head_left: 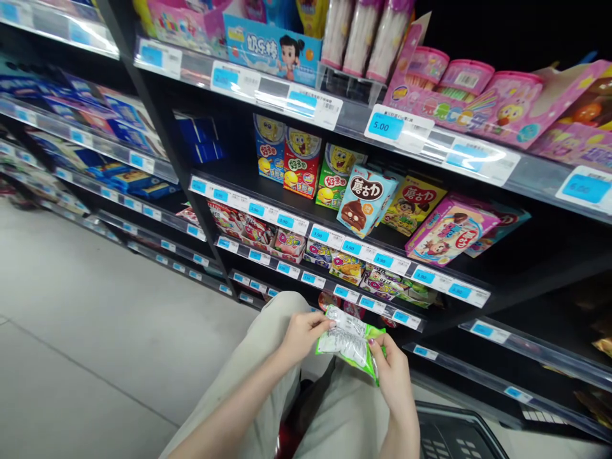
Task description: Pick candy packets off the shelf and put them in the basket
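A green and silver candy bag [351, 340] is stretched between my two hands above my knees, its printed label side facing up. My left hand [306, 333] pinches the bag's left end between thumb and fingers. At the opposite end, my right hand [389, 364] grips the bag with the thumb on top. Just beyond the bag, lower shelves carry small open boxes of gummy candy bags [347, 266]. Above those stand snack boxes, among them a light blue box [366, 201] and a purple-pink box [452, 231].
A dark plastic basket [459, 430] sits on the floor at my right. Price-tagged shelf edges [335, 239] jut out in front of me. Pink candy tubs [466, 76] fill the upper shelf. Grey tiled floor [119, 331] extends to the left.
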Motion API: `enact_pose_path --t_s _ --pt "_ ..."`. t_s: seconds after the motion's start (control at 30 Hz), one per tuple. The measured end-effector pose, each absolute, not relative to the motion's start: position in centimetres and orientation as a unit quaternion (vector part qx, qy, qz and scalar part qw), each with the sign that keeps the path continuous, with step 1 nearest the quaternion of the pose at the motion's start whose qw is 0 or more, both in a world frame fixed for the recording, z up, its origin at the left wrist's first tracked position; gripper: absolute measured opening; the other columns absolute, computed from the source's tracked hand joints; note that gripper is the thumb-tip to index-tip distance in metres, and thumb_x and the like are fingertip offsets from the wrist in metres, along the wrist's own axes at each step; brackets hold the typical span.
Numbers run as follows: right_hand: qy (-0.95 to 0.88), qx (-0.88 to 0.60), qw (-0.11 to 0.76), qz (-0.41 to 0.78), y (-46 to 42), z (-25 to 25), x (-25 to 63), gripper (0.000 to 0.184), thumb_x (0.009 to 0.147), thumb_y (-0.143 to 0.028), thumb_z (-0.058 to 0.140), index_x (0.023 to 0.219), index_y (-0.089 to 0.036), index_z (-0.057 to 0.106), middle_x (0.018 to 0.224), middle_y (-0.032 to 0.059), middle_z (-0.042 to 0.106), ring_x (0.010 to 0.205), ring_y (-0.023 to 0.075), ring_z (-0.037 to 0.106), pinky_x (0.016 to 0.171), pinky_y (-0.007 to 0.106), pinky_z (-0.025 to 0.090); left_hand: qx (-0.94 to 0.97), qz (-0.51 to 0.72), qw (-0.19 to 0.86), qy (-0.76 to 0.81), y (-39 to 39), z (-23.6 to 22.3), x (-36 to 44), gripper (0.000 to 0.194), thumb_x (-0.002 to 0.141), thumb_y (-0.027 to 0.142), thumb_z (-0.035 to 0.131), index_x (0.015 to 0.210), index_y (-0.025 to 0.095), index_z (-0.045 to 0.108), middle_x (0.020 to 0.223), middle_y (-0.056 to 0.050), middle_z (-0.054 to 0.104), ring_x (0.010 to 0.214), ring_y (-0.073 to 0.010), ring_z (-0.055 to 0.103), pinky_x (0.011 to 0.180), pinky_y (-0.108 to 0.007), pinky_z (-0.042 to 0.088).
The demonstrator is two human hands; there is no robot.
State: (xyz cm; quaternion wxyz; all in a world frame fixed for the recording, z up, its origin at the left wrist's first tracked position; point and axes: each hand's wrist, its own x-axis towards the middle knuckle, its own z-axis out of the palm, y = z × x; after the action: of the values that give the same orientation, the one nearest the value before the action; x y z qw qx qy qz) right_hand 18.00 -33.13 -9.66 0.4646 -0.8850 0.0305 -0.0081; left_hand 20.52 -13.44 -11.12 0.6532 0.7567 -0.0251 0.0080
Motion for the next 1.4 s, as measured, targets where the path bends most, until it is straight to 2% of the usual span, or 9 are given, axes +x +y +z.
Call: enact_pose_path --t_s 0.17,0.37,0.47,0.63,0.87,1.03,1.2,1.3,1.4 --pt "0.033 -0.909 0.414 -0.028 -32.7 -9.2 17.9 0.035 0.079 -0.050 0.039 0.064 -0.019 0.044 0.060 0.0016 0.052 0.058 0.0151 0.044 0.055 0.024 0.031 0.694 -0.033 0.718 0.041 -13.8 -11.4 20.8 0.028 0.065 0.035 0.061 0.055 0.009 0.060 0.050 0.000 0.049 0.049 -0.0078 0.039 0.047 -0.018 0.028" --pt "0.024 -0.904 0.428 -0.011 -32.5 -8.4 17.5 0.029 0.080 -0.045 0.042 0.068 -0.019 0.048 0.064 0.0017 0.056 0.059 0.0152 0.047 0.056 0.024 0.032 0.664 -0.062 0.744 0.046 -13.5 -11.3 21.2 0.023 0.061 0.031 0.065 0.062 0.009 0.063 0.058 -0.003 0.058 0.054 -0.0101 0.048 0.050 -0.019 0.034" --pt "0.018 -0.895 0.444 0.032 -32.9 -8.6 17.4 0.027 0.080 -0.042 0.043 0.065 -0.019 0.045 0.061 0.0004 0.053 0.058 0.0142 0.045 0.054 0.024 0.030 0.644 -0.094 0.759 0.022 -13.1 -10.9 21.2 0.024 0.060 0.026 0.067 0.076 0.010 0.060 0.056 -0.001 0.057 0.050 -0.0086 0.047 0.048 -0.017 0.033" --pt "0.035 -0.882 0.467 0.048 -33.2 -9.2 17.5 0.028 0.078 -0.042 0.044 0.063 -0.019 0.043 0.059 0.0002 0.050 0.057 0.0142 0.044 0.054 0.024 0.031 0.626 -0.117 0.771 -0.013 -12.8 -10.9 21.3 0.046 0.063 0.027 0.068 0.101 0.013 0.046 0.050 0.003 0.054 0.042 -0.0065 0.043 0.043 -0.014 0.029" --pt "0.013 -0.832 0.549 0.079 -33.6 -10.8 17.7 0.023 0.068 -0.037 0.060 0.078 -0.018 0.053 0.063 0.0005 0.054 0.055 0.0138 0.046 0.050 0.024 0.034 0.630 -0.069 0.773 0.027 -12.7 -11.4 21.7 0.044 0.063 0.029 0.067 0.097 0.014 0.044 0.051 0.005 0.052 0.044 -0.0078 0.046 0.044 -0.015 0.031" --pt "0.008 -0.824 0.564 0.051 -33.7 -11.2 18.1 0.024 0.075 -0.040 0.053 0.076 -0.016 0.056 0.071 0.0040 0.057 0.061 0.0152 0.048 0.055 0.024 0.036 0.649 -0.058 0.759 0.024 -12.8 -11.5 21.7 0.038 0.064 0.029 0.066 0.092 0.014 0.047 0.054 0.003 0.054 0.049 -0.0090 0.049 0.046 -0.016 0.033" --pt "0.027 -0.815 0.579 0.008 -33.2 -11.2 18.5 0.025 0.076 -0.042 0.051 0.073 -0.017 0.052 0.068 0.0022 0.054 0.061 0.0143 0.047 0.056 0.024 0.037 0.644 -0.048 0.763 0.035 -12.9 -11.7 21.6 0.037 0.064 0.031 0.067 0.091 0.013 0.048 0.055 0.002 0.056 0.050 -0.0099 0.051 0.047 -0.016 0.035" --pt "0.067 -0.753 0.655 -0.013 -32.8 -11.4 18.7 0.029 0.072 -0.043 0.056 0.085 -0.018 0.050 0.072 0.0031 0.057 0.061 0.0151 0.052 0.055 0.025 0.040 0.619 -0.057 0.783 0.041 -12.9 -11.8 21.7 0.042 0.062 0.032 0.069 0.093 0.012 0.049 0.051 0.003 0.055 0.047 -0.0086 0.048 0.047 -0.016 0.035" --pt "0.107 -0.683 0.720 -0.061 -32.3 -11.8 19.0 0.049 0.068 -0.041 0.062 0.107 -0.020 0.041 0.081 0.0060 0.060 0.067 0.0179 0.058 0.058 0.027 0.045 0.589 -0.085 0.803 0.047 -12.8 -11.9 21.8 0.054 0.059 0.034 0.072 0.102 0.009 0.050 0.047 0.005 0.050 0.045 -0.0074 0.047 0.046 -0.015 0.033"
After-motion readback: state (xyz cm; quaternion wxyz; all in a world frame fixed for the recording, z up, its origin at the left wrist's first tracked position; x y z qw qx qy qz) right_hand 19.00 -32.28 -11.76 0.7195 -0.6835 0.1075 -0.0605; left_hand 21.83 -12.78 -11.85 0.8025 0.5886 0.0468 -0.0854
